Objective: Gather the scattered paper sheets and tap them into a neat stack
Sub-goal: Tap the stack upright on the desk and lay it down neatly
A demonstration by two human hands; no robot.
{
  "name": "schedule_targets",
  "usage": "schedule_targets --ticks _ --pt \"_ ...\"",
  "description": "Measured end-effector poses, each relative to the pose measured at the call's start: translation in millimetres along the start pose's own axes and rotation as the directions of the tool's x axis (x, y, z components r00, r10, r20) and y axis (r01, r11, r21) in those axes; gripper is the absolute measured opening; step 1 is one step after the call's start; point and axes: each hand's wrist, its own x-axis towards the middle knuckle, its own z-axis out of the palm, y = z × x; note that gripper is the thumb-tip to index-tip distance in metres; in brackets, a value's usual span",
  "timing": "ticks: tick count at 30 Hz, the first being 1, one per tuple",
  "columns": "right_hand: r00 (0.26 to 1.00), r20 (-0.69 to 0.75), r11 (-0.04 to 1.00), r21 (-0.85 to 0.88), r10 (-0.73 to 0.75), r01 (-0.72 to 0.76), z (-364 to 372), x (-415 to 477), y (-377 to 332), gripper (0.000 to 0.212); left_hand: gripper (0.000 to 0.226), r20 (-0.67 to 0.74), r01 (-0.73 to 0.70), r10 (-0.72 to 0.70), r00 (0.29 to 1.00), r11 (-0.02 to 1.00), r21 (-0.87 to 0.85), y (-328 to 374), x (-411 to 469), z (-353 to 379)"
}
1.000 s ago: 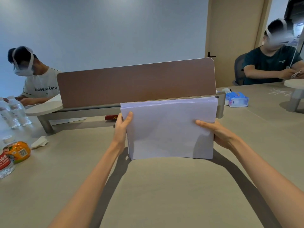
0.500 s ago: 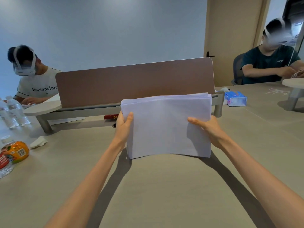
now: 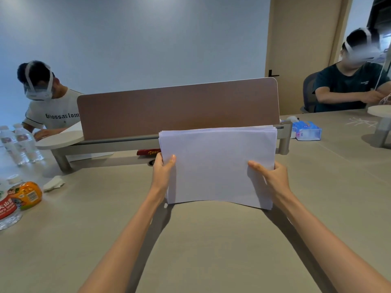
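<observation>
A stack of white paper sheets [image 3: 215, 166] stands upright on its long edge in the middle of the beige table [image 3: 190, 250]. My left hand [image 3: 161, 170] grips its left side, thumb on the front face. My right hand [image 3: 270, 178] grips its right side the same way. The bottom edge bows upward in the middle, and only its lower corners are near the table. At the top the sheet edges are slightly fanned.
A brown divider panel [image 3: 177, 108] on a grey rail crosses the table just behind the paper. Bottles [image 3: 21, 144] and an orange packet [image 3: 27, 194] lie at the left, a tissue pack [image 3: 306, 131] at the right. Two people sit at the far corners.
The stack has shifted slightly right and lower in view. My right hand has moved a little lower on the right edge, and the bottom edge bows more.
</observation>
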Motion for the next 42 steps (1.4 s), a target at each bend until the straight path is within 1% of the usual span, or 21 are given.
schedule_targets --ticks 2,3,5,7,11,14,16,17,19,21,25,28,33,36,37,38,39,40,41,42 --pt "0.998 0.052 1.0 -0.013 0.029 -0.029 -5.0 2.4 0.8 0.031 0.018 -0.005 -0.015 0.015 1.0 0.999 -0.033 12.9 5.5 -2.8" --pt "0.995 0.079 0.998 -0.016 0.055 -0.054 -7.5 3.1 -0.7 0.038 0.017 -0.036 -0.029 0.028 0.999 0.999 -0.034 20.7 10.1 -3.6" --pt "0.985 0.138 0.995 -0.031 0.101 -0.098 -11.2 5.8 -3.1 0.051 0.024 -0.098 -0.033 0.03 0.995 0.999 -0.036 35.7 21.2 -3.5" --pt "0.974 0.186 0.991 -0.054 0.127 -0.119 -13.4 8.5 -5.8 0.062 0.031 -0.116 -0.013 0.009 0.993 0.999 -0.032 44.9 30.4 -1.8" --pt "0.949 0.286 0.991 -0.071 0.13 -0.114 -16.0 12.4 -8.3 0.061 0.038 -0.166 0.044 -0.037 0.986 0.998 0.041 48.7 35.4 4.4" --pt "0.93 0.347 0.992 -0.069 0.12 -0.102 -17.1 12.4 -8.7 0.066 0.031 -0.214 0.083 -0.06 0.975 0.991 0.102 48.9 32.3 10.6" --pt "0.922 0.372 0.994 -0.049 0.111 -0.1 -18.5 11.9 -7.8 0.065 0.028 -0.262 0.117 -0.079 0.962 0.984 0.132 49.0 31.1 12.2" --pt "0.921 0.376 0.994 -0.043 0.106 -0.098 -19.1 11.6 -7.2 0.063 0.025 -0.289 0.139 -0.097 0.952 0.982 0.13 49.8 30.6 11.7" --pt "0.924 0.37 0.995 -0.036 0.098 -0.091 -19.3 9.9 -7.5 0.057 0.024 -0.328 0.181 -0.148 0.933 0.981 0.072 50.4 30.7 10.1" --pt "0.925 0.366 0.995 -0.033 0.098 -0.092 -19.1 8.7 -7.8 0.058 0.028 -0.329 0.191 -0.176 0.928 0.982 0.013 52.5 29.9 11.2" --pt "0.926 0.367 0.996 -0.034 0.09 -0.083 -19.0 6.9 -8.6 0.074 0.044 -0.266 0.142 -0.11 0.958 0.984 0.103 56.9 24.1 18.9" --pt "0.924 0.374 0.996 -0.023 0.083 -0.081 -18.8 5.9 -8.9 0.074 0.049 -0.298 0.181 -0.133 0.945 0.974 0.138 55.9 24.7 18.1" --pt "0.922 0.377 0.996 -0.009 0.086 -0.089 -17.2 4.6 -8.9 0.085 0.038 -0.37 0.217 -0.195 0.908 0.976 0.017 51.4 23.7 19.2" --pt "0.93 0.357 0.996 -0.013 0.086 -0.087 -16.1 3.5 -7.5 0.08 0.027 -0.38 0.226 -0.198 0.904 0.974 0.028 52.4 20.2 24.4" --pt "0.933 0.348 0.996 -0.013 0.086 -0.087 -16.2 3.1 -6.9 0.075 0.025 -0.354 0.214 -0.187 0.916 0.976 0.037 54.0 19.8 24.2" --pt "0.938 0.334 0.995 -0.004 0.092 -0.097 -17.0 3.1 -6.3 0.069 0.025 -0.293 0.187 -0.173 0.94 0.982 0.022 54.8 20.3 22.2" --pt "0.944 0.313 0.993 0.014 0.104 -0.114 -17.7 3.0 -5.9 0.065 0.028 -0.191 0.163 -0.163 0.968 0.986 -0.017 56.2 18.9 17.8" --pt "0.952 0.283 0.99 0.03 0.121 -0.135 -18.7 3.2 -5.4 0.062 0.036 -0.061 0.151 -0.154 0.986 0.987 -0.054 55.5 18.7 9.5" --pt "0.958 0.251 0.988 0.036 0.137 -0.151 -19.6 4.2 -4.6 0.061 0.048 0.064 0.142 -0.138 0.988 0.988 -0.059 51.8 19.7 -0.5" --pt "0.964 0.225 0.987 0.031 0.145 -0.156 -20.3 5.0 -4.2 0.06 0.062 0.17 0.121 -0.115 0.979 0.992 -0.024 45.2 21.3 -10.3"
